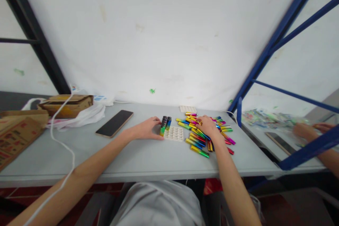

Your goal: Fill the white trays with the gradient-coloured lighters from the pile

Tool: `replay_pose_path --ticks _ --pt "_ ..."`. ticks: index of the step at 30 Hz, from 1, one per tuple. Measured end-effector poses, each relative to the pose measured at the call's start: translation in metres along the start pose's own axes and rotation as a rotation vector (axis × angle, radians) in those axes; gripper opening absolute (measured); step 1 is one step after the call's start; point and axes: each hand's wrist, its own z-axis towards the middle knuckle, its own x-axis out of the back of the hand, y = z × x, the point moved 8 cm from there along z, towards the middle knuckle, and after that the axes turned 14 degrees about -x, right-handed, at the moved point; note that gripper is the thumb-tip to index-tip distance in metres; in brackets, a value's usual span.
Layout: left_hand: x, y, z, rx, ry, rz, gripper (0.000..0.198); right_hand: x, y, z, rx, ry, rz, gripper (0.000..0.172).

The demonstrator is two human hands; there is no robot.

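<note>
A white tray with rows of round holes (174, 133) lies on the grey table. Several lighters (164, 124) with black tops and shiny multicoloured bodies stand upright along its left side. My left hand (148, 128) curves about that end, thumb at the near corner and fingers by the far lighters. To the right spreads a loose pile of shiny lighters (197, 140) in yellow, green, blue, red and pink. Over the pile, my right hand (208, 126) has its fingers bent and closed on a gold-coloured lighter, partly hidden.
A dark phone (114, 123) lies left of my hand. Farther left are cardboard boxes (67, 106), a white plastic bag (79, 120) and a white cable (62, 143). Another white tray (188, 109) lies behind. A blue frame (254, 67) borders the right, with a co-worker's hands (304, 131) beyond.
</note>
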Motion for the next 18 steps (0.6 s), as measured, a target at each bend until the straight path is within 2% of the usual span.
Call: replay_pose_path --ticks 6,13,16,18 --pt "-0.001 -0.002 -0.001 0.023 -0.011 0.005 0.077 0.003 -0.006 -0.004 0.005 0.013 0.008 0.025" --pt "-0.002 -0.001 0.001 0.033 -0.025 -0.017 0.078 -0.001 -0.008 -0.004 -0.013 -0.007 -0.044 0.025" --pt "-0.002 -0.002 0.001 0.048 -0.032 -0.016 0.079 0.007 -0.008 -0.004 -0.027 0.067 0.005 0.029" --pt "-0.002 -0.002 0.001 0.052 -0.022 -0.020 0.078 0.014 -0.007 -0.004 -0.042 0.127 0.124 0.034"
